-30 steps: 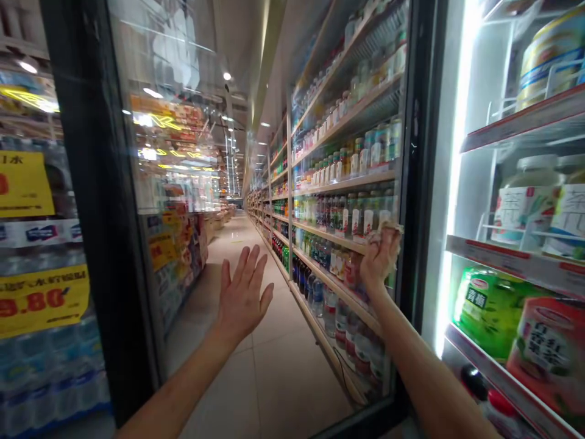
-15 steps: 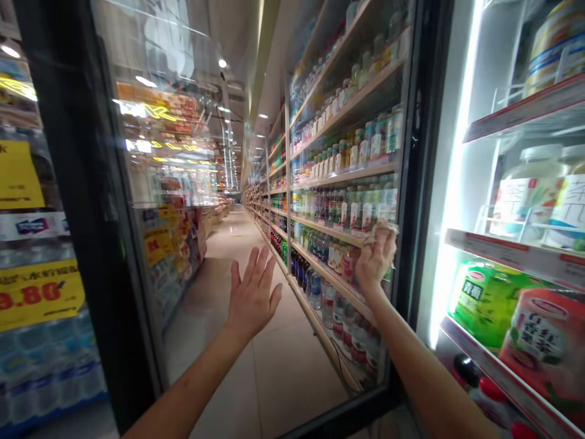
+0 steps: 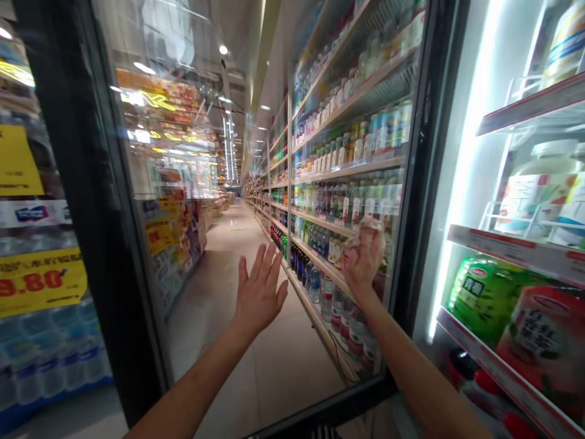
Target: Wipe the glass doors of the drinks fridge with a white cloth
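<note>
A glass door [image 3: 219,286] in a black frame stands before me, the aisle showing through it. My left hand [image 3: 260,289] is open, fingers outstretched, in front of the glass at the middle; whether its palm touches the pane I cannot tell. My right hand [image 3: 363,271], smeared by motion, holds a crumpled pale cloth [image 3: 371,230] up against the pane, close to the frame's right side. Nothing else is in either hand.
Lit fridge shelves with large bottles [image 3: 534,183], a green drink pack [image 3: 484,289] and a red one [image 3: 543,338] lie close on the right. Left of the frame are yellow price signs [image 3: 41,280] and packed water bottles [image 3: 55,360]. Shelves of drinks [image 3: 338,207] appear through the glass.
My right hand and the cloth have moved left across the glass, away from the frame's right side. The left hand has shifted slightly right in view, still spread.
</note>
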A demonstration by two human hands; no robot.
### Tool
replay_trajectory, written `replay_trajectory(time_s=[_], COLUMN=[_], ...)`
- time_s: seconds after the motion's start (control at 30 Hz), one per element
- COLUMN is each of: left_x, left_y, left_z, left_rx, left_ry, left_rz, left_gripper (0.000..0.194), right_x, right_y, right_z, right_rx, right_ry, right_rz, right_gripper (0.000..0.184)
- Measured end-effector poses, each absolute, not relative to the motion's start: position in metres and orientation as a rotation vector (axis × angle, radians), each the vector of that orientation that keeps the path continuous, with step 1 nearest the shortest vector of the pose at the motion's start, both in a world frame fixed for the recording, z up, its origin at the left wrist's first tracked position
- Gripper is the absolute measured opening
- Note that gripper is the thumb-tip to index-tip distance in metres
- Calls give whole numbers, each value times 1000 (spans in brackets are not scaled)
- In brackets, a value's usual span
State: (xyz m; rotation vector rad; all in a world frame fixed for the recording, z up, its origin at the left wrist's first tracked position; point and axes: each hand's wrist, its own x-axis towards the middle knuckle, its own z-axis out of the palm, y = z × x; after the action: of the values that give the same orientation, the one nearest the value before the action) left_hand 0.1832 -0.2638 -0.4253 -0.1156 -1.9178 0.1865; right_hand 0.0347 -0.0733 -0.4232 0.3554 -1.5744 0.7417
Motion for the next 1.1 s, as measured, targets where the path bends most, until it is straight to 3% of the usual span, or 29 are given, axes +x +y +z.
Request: replay_trajectory(time_s=[0.17,0.37,0.6,0.8,1.0,1.1], left_x=[181,195,201,211,202,205], left_y=[-260,-277,-274,-278,-265,-270], left_z=[-437,-445,-461,-477,-488,-496], left_rx=[-129,-40,-55,-62,-114,-112], left_ry=[-1962,-1926,-1976,-1966,-1996,-2019], left_rz=[225,192,176,161,145,134], left_gripper=[54,55,50,55,56,58], right_x=[59,23,73,28,69,56], right_y=[-98,-64,-103,-50,-95,-72], right_z=[-441,-448,-494,-491,-516,-520], right_rx=[822,244,837,234,789,690], right_ry=[-1587,-1518,-1585,-1601,-1710,-1684], right_rz=[451,833,495,844,546,580], right_gripper=[44,52,40,53,46,49])
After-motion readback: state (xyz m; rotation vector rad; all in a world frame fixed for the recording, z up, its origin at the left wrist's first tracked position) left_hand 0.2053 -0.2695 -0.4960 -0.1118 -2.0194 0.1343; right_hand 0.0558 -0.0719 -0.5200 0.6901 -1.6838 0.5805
